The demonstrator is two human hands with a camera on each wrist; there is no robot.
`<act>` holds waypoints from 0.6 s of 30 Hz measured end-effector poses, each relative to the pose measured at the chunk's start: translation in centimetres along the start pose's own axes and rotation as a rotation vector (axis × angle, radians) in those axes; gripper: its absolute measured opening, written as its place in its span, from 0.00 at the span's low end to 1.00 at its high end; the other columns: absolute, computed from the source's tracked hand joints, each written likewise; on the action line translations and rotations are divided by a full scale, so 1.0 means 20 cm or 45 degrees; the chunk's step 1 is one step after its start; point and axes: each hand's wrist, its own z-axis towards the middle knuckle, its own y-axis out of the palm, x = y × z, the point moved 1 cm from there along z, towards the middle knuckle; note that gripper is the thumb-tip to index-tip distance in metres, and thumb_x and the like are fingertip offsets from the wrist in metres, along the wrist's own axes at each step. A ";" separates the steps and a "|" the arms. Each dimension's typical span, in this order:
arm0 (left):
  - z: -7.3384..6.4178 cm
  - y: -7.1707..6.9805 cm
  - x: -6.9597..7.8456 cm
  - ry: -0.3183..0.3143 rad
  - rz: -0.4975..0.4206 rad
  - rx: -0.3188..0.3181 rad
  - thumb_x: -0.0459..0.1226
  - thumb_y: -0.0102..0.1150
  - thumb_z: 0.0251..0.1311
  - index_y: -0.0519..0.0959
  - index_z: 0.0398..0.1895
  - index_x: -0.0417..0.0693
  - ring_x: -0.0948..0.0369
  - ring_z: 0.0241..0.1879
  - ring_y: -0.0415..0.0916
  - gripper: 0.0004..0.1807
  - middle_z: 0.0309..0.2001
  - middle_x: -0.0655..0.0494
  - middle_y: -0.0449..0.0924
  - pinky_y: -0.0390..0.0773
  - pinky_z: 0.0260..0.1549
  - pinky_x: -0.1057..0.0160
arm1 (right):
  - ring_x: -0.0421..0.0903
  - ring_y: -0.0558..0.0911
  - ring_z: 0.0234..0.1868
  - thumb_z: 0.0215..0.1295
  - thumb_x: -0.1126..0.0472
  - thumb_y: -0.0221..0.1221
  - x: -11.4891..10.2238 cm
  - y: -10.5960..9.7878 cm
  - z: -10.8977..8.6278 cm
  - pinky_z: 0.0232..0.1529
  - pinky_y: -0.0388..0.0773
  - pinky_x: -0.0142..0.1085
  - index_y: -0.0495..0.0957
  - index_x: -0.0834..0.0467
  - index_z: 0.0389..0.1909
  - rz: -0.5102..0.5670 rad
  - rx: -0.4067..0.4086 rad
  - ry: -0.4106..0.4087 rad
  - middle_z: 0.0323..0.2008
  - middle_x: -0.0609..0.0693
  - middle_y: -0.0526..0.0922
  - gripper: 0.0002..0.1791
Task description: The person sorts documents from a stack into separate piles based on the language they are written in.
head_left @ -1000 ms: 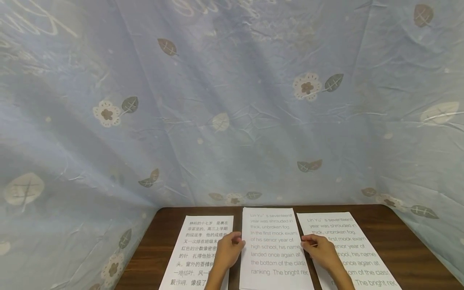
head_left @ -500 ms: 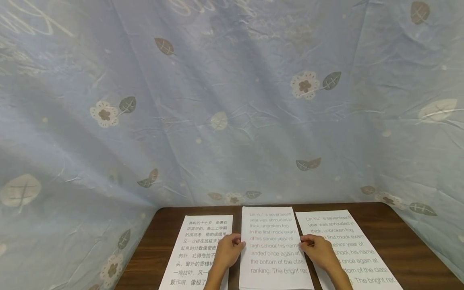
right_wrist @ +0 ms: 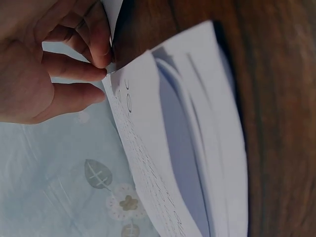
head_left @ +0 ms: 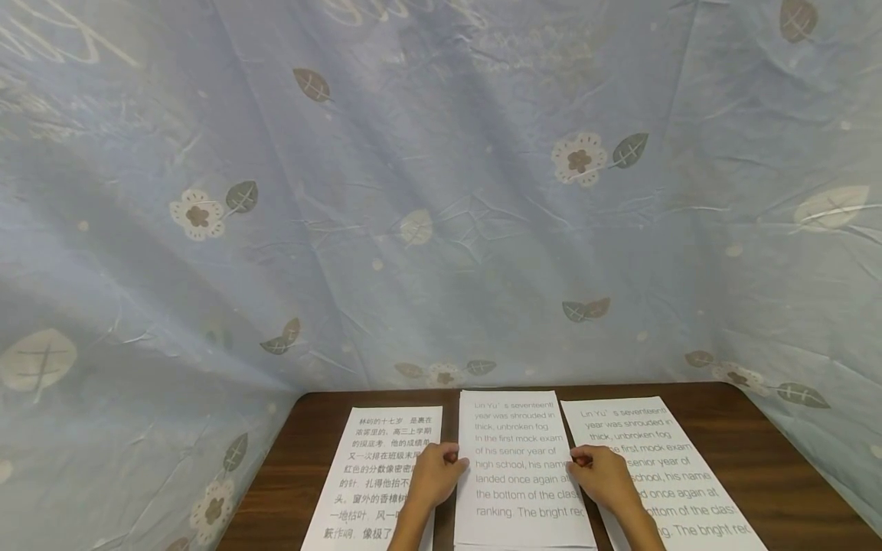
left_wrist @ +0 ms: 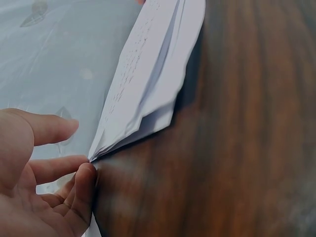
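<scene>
A stack of printed paper sheets (head_left: 520,474) lies in the middle of the table in the head view. Its left long edge is touched by the fingertips of my left hand (head_left: 434,478). In the left wrist view, the left thumb stands apart from the paper, and the index fingertip meets the stack's corner. My right hand (head_left: 602,478) touches the right edge, its thumb and index fingertips close together there in the right wrist view. Both wrist views show the sheets of the stack (right_wrist: 148,143) bowed and fanned apart at the near end.
A paper with Chinese text (head_left: 375,482) lies to the left, partly under the left hand and forearm. Another English-printed paper (head_left: 689,490) lies at right, partly covered by the right arm. All rest on a dark wooden table (head_left: 779,474), before a blue floral curtain (head_left: 441,191).
Both hands stay at the stack's edges with barely any movement; the right hand has shifted slightly left. The whole head view has moved a little.
</scene>
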 end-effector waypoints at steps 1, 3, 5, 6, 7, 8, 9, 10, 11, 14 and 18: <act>0.00 0.00 0.00 -0.004 0.003 0.003 0.39 0.71 0.63 0.86 0.56 0.32 0.63 0.33 0.78 0.23 0.38 0.52 0.86 0.80 0.32 0.66 | 0.43 0.83 0.35 0.63 0.62 0.69 0.00 0.00 0.00 0.36 0.78 0.35 0.88 0.68 0.49 -0.004 0.001 -0.002 0.34 0.48 0.88 0.17; 0.00 0.00 0.00 -0.012 0.007 0.009 0.39 0.71 0.63 0.86 0.56 0.33 0.63 0.33 0.78 0.23 0.38 0.52 0.86 0.80 0.32 0.65 | 0.44 0.83 0.36 0.63 0.62 0.69 -0.01 0.00 0.00 0.37 0.79 0.37 0.88 0.69 0.48 -0.012 0.005 -0.003 0.35 0.49 0.89 0.17; 0.00 0.00 0.00 -0.014 0.011 0.013 0.39 0.71 0.63 0.86 0.56 0.32 0.62 0.33 0.78 0.23 0.38 0.51 0.85 0.80 0.32 0.65 | 0.44 0.84 0.36 0.63 0.62 0.69 -0.01 0.00 0.00 0.38 0.80 0.38 0.88 0.68 0.48 -0.017 0.009 0.002 0.35 0.50 0.90 0.16; 0.00 0.00 0.00 -0.014 0.015 0.014 0.39 0.71 0.63 0.86 0.56 0.33 0.62 0.34 0.78 0.23 0.39 0.51 0.85 0.80 0.33 0.65 | 0.45 0.84 0.36 0.63 0.62 0.69 -0.01 0.00 -0.01 0.38 0.80 0.39 0.88 0.69 0.48 -0.019 0.011 -0.005 0.36 0.51 0.90 0.17; 0.00 0.00 0.00 -0.011 0.020 0.015 0.39 0.71 0.63 0.86 0.56 0.32 0.62 0.34 0.78 0.23 0.39 0.50 0.85 0.80 0.33 0.64 | 0.45 0.84 0.36 0.63 0.62 0.69 -0.01 0.00 -0.01 0.38 0.81 0.39 0.88 0.69 0.48 -0.020 0.012 -0.004 0.36 0.51 0.90 0.17; 0.00 0.00 0.00 -0.009 0.023 0.016 0.39 0.71 0.63 0.86 0.56 0.33 0.62 0.34 0.78 0.23 0.39 0.50 0.85 0.80 0.33 0.64 | 0.45 0.84 0.36 0.63 0.62 0.69 -0.01 0.00 -0.01 0.38 0.82 0.40 0.88 0.69 0.48 -0.021 0.013 -0.004 0.36 0.52 0.90 0.17; 0.00 0.00 0.00 -0.006 0.024 0.016 0.39 0.71 0.62 0.86 0.56 0.32 0.62 0.35 0.78 0.23 0.39 0.50 0.85 0.80 0.33 0.64 | 0.45 0.84 0.36 0.63 0.62 0.69 -0.02 0.00 -0.01 0.38 0.82 0.40 0.88 0.69 0.48 -0.020 0.013 -0.003 0.37 0.52 0.91 0.17; 0.00 0.00 0.00 -0.003 0.025 0.014 0.39 0.71 0.62 0.86 0.57 0.32 0.62 0.35 0.78 0.23 0.39 0.50 0.85 0.80 0.33 0.64 | 0.45 0.85 0.36 0.63 0.62 0.69 -0.02 0.00 -0.01 0.39 0.82 0.41 0.88 0.69 0.48 -0.022 0.012 -0.004 0.37 0.53 0.91 0.17; 0.00 0.00 0.00 0.001 0.026 0.013 0.39 0.71 0.62 0.85 0.57 0.32 0.62 0.34 0.78 0.24 0.39 0.50 0.85 0.80 0.33 0.64 | 0.45 0.85 0.36 0.63 0.62 0.69 -0.02 0.00 -0.01 0.38 0.83 0.41 0.88 0.69 0.48 -0.024 0.010 -0.004 0.38 0.54 0.91 0.17; 0.00 0.00 0.00 0.010 0.036 0.012 0.39 0.72 0.62 0.85 0.57 0.32 0.63 0.33 0.78 0.24 0.38 0.50 0.85 0.80 0.32 0.65 | 0.45 0.85 0.37 0.63 0.62 0.69 -0.03 -0.01 -0.01 0.38 0.83 0.41 0.88 0.69 0.49 -0.024 0.005 0.004 0.40 0.56 0.91 0.18; 0.00 0.01 0.00 0.001 0.055 0.019 0.40 0.72 0.62 0.85 0.57 0.33 0.62 0.34 0.78 0.24 0.39 0.50 0.85 0.80 0.33 0.64 | 0.47 0.86 0.38 0.63 0.61 0.69 -0.04 -0.01 -0.01 0.38 0.84 0.41 0.87 0.69 0.50 -0.018 -0.004 0.008 0.41 0.57 0.91 0.18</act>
